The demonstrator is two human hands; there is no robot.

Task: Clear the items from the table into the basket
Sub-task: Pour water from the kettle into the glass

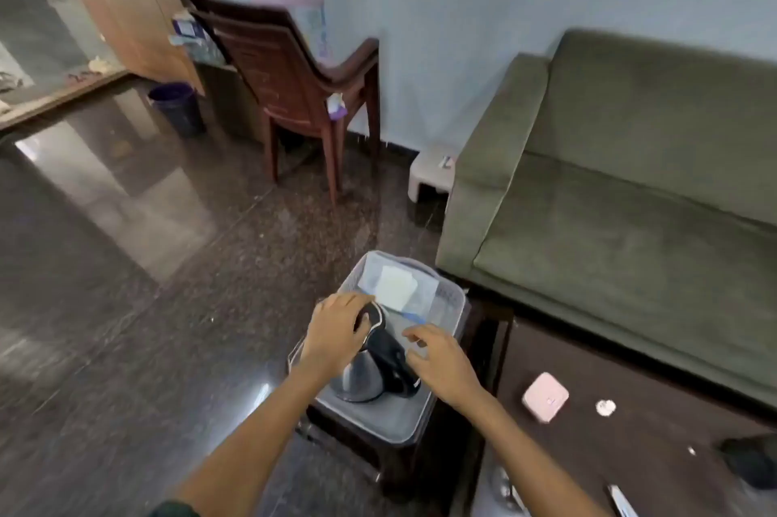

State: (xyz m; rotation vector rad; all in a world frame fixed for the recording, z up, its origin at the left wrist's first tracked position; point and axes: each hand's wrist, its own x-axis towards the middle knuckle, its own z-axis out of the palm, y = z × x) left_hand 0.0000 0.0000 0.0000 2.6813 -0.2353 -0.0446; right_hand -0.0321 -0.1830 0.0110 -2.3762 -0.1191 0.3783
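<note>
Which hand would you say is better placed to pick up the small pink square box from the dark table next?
Probably the right hand. It hovers open beside the steel kettle in the grey mesh basket, on the side nearer the small pink square box; the left hand rests on the kettle's lid, farther away.

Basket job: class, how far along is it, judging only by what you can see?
Done: paper lies in the basket. In hand: the left hand rests on the kettle there; the right hand hovers open. Left: pink box and small bits on the table.
</note>
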